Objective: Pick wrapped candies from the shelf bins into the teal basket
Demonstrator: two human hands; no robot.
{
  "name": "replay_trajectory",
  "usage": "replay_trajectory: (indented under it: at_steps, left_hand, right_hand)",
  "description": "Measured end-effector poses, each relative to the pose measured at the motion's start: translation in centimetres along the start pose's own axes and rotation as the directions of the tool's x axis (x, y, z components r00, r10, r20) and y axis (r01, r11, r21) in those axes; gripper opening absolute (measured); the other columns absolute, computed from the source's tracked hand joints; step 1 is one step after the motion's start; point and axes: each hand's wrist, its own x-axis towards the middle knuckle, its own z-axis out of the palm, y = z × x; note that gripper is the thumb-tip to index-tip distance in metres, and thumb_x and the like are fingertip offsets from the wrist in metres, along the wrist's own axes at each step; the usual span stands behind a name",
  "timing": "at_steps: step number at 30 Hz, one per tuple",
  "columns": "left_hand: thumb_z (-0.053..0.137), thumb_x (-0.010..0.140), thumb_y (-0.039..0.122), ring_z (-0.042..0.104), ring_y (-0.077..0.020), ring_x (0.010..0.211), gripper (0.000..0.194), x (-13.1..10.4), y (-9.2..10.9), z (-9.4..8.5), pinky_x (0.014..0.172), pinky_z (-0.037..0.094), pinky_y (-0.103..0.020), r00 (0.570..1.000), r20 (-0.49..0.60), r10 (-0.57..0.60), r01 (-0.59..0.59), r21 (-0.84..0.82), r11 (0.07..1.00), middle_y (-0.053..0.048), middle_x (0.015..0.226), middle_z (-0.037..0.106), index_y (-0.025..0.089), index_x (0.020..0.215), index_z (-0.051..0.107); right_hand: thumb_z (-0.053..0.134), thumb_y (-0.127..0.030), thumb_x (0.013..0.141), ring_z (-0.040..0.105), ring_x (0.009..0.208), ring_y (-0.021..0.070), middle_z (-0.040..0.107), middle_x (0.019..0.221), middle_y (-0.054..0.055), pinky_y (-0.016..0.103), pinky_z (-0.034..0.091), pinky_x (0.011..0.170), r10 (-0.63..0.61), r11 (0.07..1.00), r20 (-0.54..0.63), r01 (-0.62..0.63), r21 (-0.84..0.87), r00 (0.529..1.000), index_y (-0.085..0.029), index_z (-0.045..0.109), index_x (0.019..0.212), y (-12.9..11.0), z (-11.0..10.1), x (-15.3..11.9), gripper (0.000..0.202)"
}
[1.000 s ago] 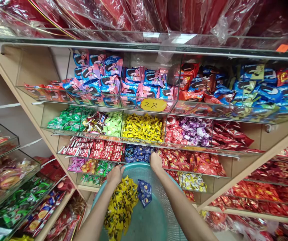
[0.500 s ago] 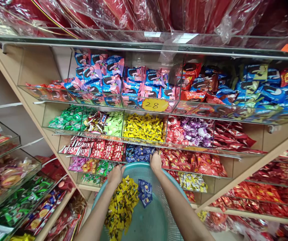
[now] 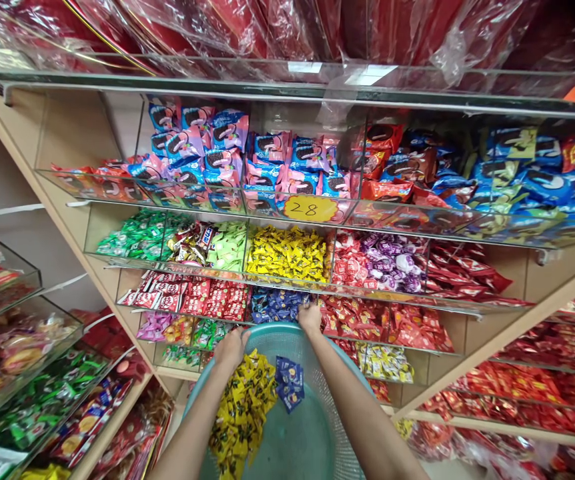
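A green mesh plastic basket [image 3: 340,427] tilts below the shelves, its far rim up against them. My left hand [image 3: 230,350] is closed around the rim at its far left. My right hand [image 3: 309,319] reaches over the rim to the right edge of a bin of navy-blue candy packets [image 3: 277,305]. Its fingers are curled at the packets; what they hold, if anything, is hidden. Inside the basket lie a heap of yellow-wrapped candies [image 3: 242,413] on the left and several navy packets [image 3: 290,383] beside them.
Above the navy bin is a clear bin of yellow candies [image 3: 287,253]. Red packets [image 3: 352,317] fill the bin right of my hand. Blue-and-pink cookie packs [image 3: 267,160] sit higher, behind a yellow "28" tag [image 3: 310,209]. A glass shelf edge [image 3: 217,87] crosses the top.
My right hand has shifted slightly up and left at the navy packets. My left hand, the basket and its contents look unchanged.
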Motion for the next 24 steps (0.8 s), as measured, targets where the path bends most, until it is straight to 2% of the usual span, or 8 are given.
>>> replay_trajectory:
  at_steps: [4, 9, 12, 16, 19, 24]
  left_hand:
    - [0.029, 0.089, 0.047, 0.063, -0.0275, 0.093, 0.043, -0.1, 0.0, -0.1, 0.069, 0.044, -0.032, 1.0, 0.003, 0.002, -0.002, 0.003, 1.0, -0.012, 0.102, 0.067, 0.023, 0.111, 0.057]
    - [0.029, 0.089, 0.046, 0.063, -0.0274, 0.092, 0.042, -0.1, 0.1, -0.3, 0.068, 0.043, -0.031, 1.0, 0.006, 0.003, -0.003, 0.011, 1.0, -0.012, 0.102, 0.067, 0.023, 0.11, 0.057]
    - [0.029, 0.089, 0.047, 0.063, -0.0274, 0.093, 0.042, -0.1, 0.1, -0.3, 0.068, 0.043, -0.031, 1.0, 0.009, 0.003, -0.003, 0.01, 1.0, -0.012, 0.102, 0.067, 0.023, 0.109, 0.058]
    - [0.028, 0.089, 0.047, 0.062, -0.0275, 0.093, 0.043, 0.0, 0.0, -0.2, 0.069, 0.043, -0.031, 1.0, 0.008, 0.003, -0.003, 0.011, 1.0, -0.012, 0.102, 0.067, 0.023, 0.111, 0.057]
    - [0.028, 0.089, 0.047, 0.062, -0.0279, 0.093, 0.043, 0.1, 0.0, -0.1, 0.069, 0.044, -0.032, 1.0, 0.012, -0.001, 0.001, 0.022, 1.0, -0.012, 0.102, 0.067, 0.023, 0.111, 0.057]
    - [0.027, 0.089, 0.048, 0.063, -0.0276, 0.091, 0.044, 0.0, 0.0, -0.2, 0.068, 0.044, -0.032, 1.0, 0.001, 0.016, -0.016, 0.023, 1.0, -0.011, 0.1, 0.068, 0.023, 0.109, 0.057]
  right_hand:
    - [0.042, -0.02, 0.077, 0.06, 0.056, 0.0173, 0.066, 0.063, 0.008, 0.023, 0.041, 0.054, -0.013, 0.994, -0.066, 0.02, 0.11, 0.998, -0.016, 0.059, 0.072, -0.6, -0.2, -0.1, 0.018]
    - [0.042, -0.027, 0.077, 0.055, 0.053, 0.016, 0.062, 0.057, 0.004, 0.024, 0.04, 0.055, -0.085, 0.966, -0.142, 0.117, 0.231, 0.986, -0.017, 0.055, 0.072, -1.2, -2.3, -1.0, 0.017]
    - [0.044, -0.031, 0.075, 0.05, 0.046, 0.0143, 0.056, 0.05, 0.0, 0.023, 0.036, 0.05, -0.142, 0.928, -0.129, 0.177, 0.329, 0.981, -0.019, 0.052, 0.067, -0.7, -4.0, -2.2, 0.017]
    - [0.044, -0.033, 0.075, 0.042, 0.043, 0.0121, 0.047, 0.046, -0.004, 0.022, 0.032, 0.047, -0.234, 0.921, -0.09, 0.25, 0.298, 0.968, -0.02, 0.049, 0.063, 0.6, -5.6, -3.9, 0.018]
    - [0.044, -0.031, 0.074, 0.041, 0.044, 0.0118, 0.044, 0.045, -0.005, 0.022, 0.03, 0.048, -0.278, 0.928, -0.006, 0.271, 0.257, 0.96, -0.02, 0.049, 0.063, 1.7, -5.8, -4.8, 0.016]
    - [0.046, -0.023, 0.07, 0.046, 0.049, 0.0115, 0.05, 0.05, -0.003, 0.021, 0.031, 0.049, -0.258, 0.963, 0.247, 0.227, 0.148, 0.934, -0.02, 0.046, 0.058, 3.5, -4.3, -5.3, 0.013]
